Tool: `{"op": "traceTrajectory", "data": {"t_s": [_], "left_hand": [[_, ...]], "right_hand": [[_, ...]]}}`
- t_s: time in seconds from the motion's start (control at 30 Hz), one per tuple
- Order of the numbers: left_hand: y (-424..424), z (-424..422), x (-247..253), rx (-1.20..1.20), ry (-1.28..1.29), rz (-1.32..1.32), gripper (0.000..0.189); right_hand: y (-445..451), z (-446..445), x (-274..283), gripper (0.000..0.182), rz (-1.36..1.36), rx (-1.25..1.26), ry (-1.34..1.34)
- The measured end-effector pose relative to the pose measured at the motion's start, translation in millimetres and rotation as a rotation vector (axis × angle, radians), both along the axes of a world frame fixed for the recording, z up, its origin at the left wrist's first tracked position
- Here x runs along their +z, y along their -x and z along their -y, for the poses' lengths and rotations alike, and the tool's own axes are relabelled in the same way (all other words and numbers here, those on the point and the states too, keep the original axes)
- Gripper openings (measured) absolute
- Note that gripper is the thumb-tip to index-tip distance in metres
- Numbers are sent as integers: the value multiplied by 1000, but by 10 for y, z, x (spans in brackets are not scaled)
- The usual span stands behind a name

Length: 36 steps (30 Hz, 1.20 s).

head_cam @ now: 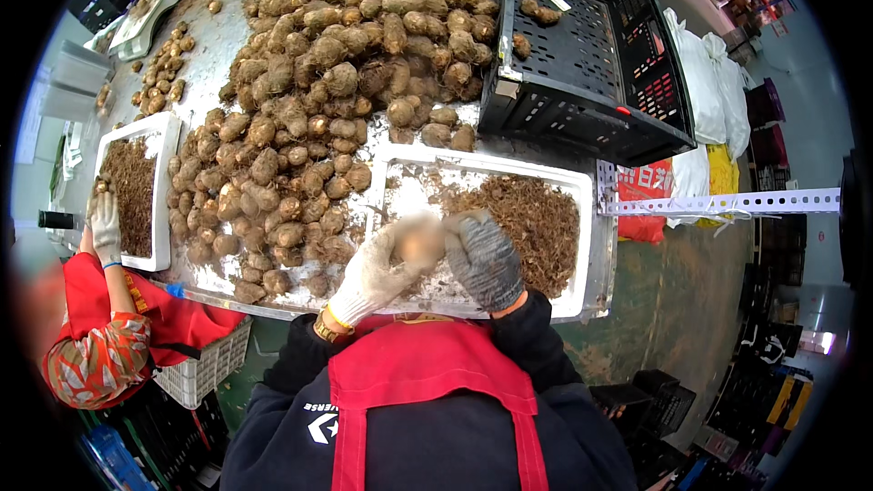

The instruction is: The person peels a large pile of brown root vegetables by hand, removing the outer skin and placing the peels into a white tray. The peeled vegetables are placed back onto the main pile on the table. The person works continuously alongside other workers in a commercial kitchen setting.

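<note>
My left hand (377, 271), in a white knit glove, is closed around a taro corm (421, 243) whose outline is blurred. My right hand (483, 259) wears a dark grey knit glove, its fingers bent against the right side of that corm. Whether it pinches something small there is hidden. Both hands are over a white foam tray (582, 239) that holds a heap of brown fibrous husk (528, 228). Beyond and to the left, a large pile of hairy taro corms (307, 102) covers much of the metal table (211, 34).
A black plastic crate (573, 41) with a few corms stands at the back right. A co-worker's gloved hand (106, 225) is over a second husk-filled foam tray (161, 218) at left. A perforated metal bar (723, 202) juts out rightward. White sacks (709, 82) stand beyond the crate.
</note>
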<state>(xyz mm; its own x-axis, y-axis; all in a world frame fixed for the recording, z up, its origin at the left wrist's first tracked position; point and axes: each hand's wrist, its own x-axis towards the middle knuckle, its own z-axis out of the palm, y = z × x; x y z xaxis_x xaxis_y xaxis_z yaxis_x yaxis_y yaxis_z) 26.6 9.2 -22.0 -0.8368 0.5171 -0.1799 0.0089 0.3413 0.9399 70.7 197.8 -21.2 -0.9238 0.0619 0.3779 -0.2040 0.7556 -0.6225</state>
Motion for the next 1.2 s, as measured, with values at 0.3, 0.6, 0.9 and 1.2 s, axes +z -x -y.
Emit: {"op": "traceTrajectory", "data": {"t_s": [0.3, 0.6, 0.9, 1.2], "left_hand": [[43, 24, 33, 38, -93, 25, 49], [60, 11, 165, -16, 29, 112, 47], [98, 16, 99, -23, -3, 129, 49], [85, 106, 161, -94, -124, 120, 56]], "right_hand": [[-146, 10, 185, 15, 113, 26, 254], [-61, -111, -126, 13, 72, 22, 60], [-161, 70, 179, 16, 19, 5, 189], [-224, -338, -167, 18, 381, -192, 407]]}}
